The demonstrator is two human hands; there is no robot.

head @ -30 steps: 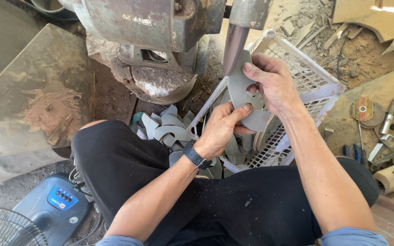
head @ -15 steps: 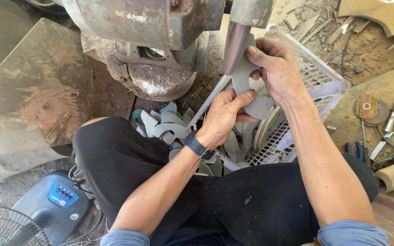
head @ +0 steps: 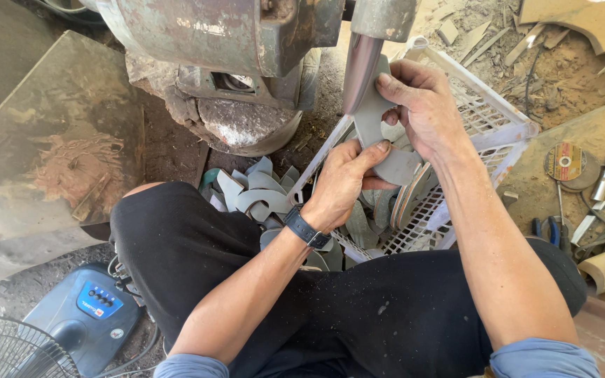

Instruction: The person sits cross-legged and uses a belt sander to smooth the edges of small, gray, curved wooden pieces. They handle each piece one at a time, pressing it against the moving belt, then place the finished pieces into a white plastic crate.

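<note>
Just right of the frame's upper centre, both hands close on one curved, flat grey metal blank (head: 379, 143) and hold it against the tapered, polished steel spindle (head: 360, 73) that juts down from the rusty grey machine (head: 225, 42) at the top. The right hand (head: 425, 112) curls over the blank's upper edge, fingers bent and thumb pressed to its face; the left hand (head: 341, 185), with a dark wristwatch (head: 307, 229), pinches the lower part between thumb and fingers. Compared with half a second earlier, the grip and the blank's place look almost unchanged. Behind the hands, the white plastic lattice crate (head: 498, 115) holds more grey pieces standing on edge, and a loose pile of similar grey blanks (head: 250, 196) lies to its left.
</note>
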